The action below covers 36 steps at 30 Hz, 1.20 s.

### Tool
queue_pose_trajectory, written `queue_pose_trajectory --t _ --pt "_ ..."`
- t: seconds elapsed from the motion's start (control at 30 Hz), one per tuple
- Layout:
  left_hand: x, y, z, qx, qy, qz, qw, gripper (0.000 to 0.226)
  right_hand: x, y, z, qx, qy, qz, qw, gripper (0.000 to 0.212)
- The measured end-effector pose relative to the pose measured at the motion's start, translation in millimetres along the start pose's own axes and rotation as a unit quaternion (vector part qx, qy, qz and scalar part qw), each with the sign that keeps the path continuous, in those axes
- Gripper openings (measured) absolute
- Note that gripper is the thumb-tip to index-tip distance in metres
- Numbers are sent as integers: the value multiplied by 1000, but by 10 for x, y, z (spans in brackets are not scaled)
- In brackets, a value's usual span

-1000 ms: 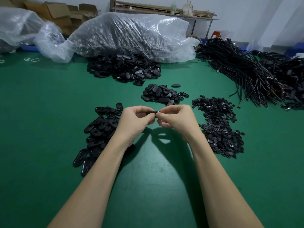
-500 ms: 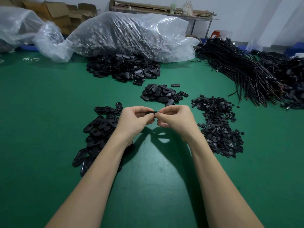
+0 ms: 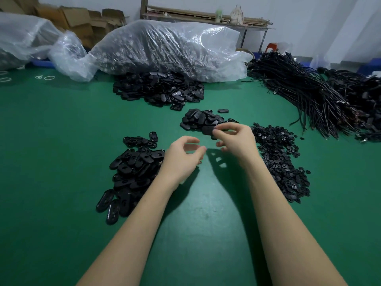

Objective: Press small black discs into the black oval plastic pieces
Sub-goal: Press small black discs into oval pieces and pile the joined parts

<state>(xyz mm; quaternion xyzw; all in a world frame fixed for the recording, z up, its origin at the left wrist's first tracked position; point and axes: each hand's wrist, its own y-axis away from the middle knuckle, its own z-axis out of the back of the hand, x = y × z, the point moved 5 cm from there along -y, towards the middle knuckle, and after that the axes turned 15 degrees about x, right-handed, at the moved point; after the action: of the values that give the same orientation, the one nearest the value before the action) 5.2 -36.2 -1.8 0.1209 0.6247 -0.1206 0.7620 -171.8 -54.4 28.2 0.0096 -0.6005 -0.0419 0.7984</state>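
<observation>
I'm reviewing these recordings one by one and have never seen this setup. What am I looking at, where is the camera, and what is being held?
There is no machine here: a person works with two bare hands, filmed by a wide-angle camera worn on the head, looking forward and down. The green table holds a pile of oval pieces with holes by the left arm, a pile of small black discs on the right, and a smaller heap of oval pieces straight ahead. Further back lie a clear plastic bag of parts and bundled black cables. The right hand pinches one black oval piece near the middle heap. The left hand hovers loosely curled, holding nothing visible.
</observation>
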Motion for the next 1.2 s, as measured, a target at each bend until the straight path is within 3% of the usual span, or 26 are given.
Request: queue_pose_trajectory --t 0.13,0.33,0.47,0.57,0.67,0.77,0.9,1.03,1.2 --pt "13 20 -36 23 -13 8 1000 12 257 -450 -6 -9 115 12 993 15" --pt "48 3 -37 38 -7 12 999 4 444 -931 -103 -29 219 -3 975 8" --pt "55 -12 -48 38 -13 15 999 5 419 -974 -90 -52 245 -19 968 18" --pt "66 -26 -51 36 -40 13 998 5 459 -882 -119 -56 252 28 966 9" --pt "56 -22 -64 36 -82 8 996 6 461 -771 -275 84 270 45 958 10" --pt "38 -16 -71 36 -99 3 994 7 454 -617 -528 250 311 13 917 8" --pt "53 -8 -87 45 -92 17 995 9 504 -491 -867 362 323 -10 875 6" --pt "-18 17 -119 73 -114 4 991 4 553 -408 -1204 409 398 -3 821 14" --pt "-44 51 -83 68 -119 9 991 8 581 -415 -1282 385 427 3 818 8"
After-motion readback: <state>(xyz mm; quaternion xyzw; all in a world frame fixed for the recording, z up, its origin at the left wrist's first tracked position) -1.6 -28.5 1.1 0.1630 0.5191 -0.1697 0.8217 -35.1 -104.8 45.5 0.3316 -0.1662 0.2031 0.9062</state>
